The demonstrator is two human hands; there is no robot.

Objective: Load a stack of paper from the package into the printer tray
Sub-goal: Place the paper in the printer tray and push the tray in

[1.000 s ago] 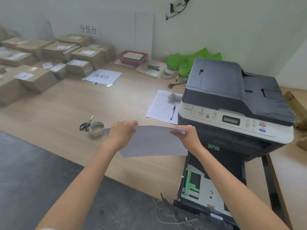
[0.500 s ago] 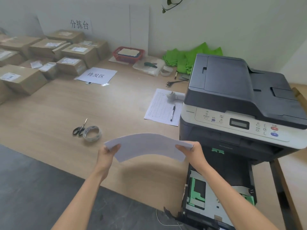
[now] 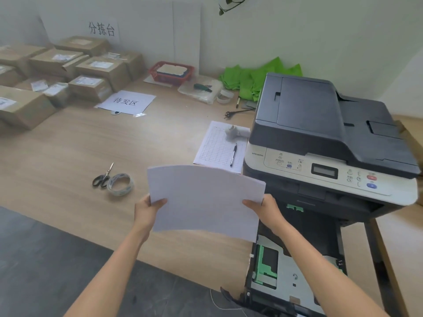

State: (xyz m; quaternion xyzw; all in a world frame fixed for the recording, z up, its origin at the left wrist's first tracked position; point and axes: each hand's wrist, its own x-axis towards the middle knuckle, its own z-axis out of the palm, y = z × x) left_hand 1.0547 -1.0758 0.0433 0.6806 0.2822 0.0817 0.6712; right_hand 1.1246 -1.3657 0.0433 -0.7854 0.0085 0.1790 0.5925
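Wooden desk (image 3: 68, 145) stretches left of the printer (image 3: 325, 143), scissors (image 3: 101, 177) lying well clear. Left hand (image 3: 146, 210) pinches the paper stack (image 3: 203, 200) at its left edge, right hand (image 3: 265, 210) at its right — sheets bowed upward between them, just left of the printer. Square the edges, then lower flat into the open tray (image 3: 297, 277) below the printer.

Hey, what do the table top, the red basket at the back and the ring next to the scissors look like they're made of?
Table top: looks like light wood or wood-look laminate, matte, with faint grain streaks; which of the two is unclear.
Red basket: probably moulded plastic, judging by its slotted walls and even colour.
Ring: seemingly a roll of clear adhesive tape, glossy and see-through, lying by the scissors.
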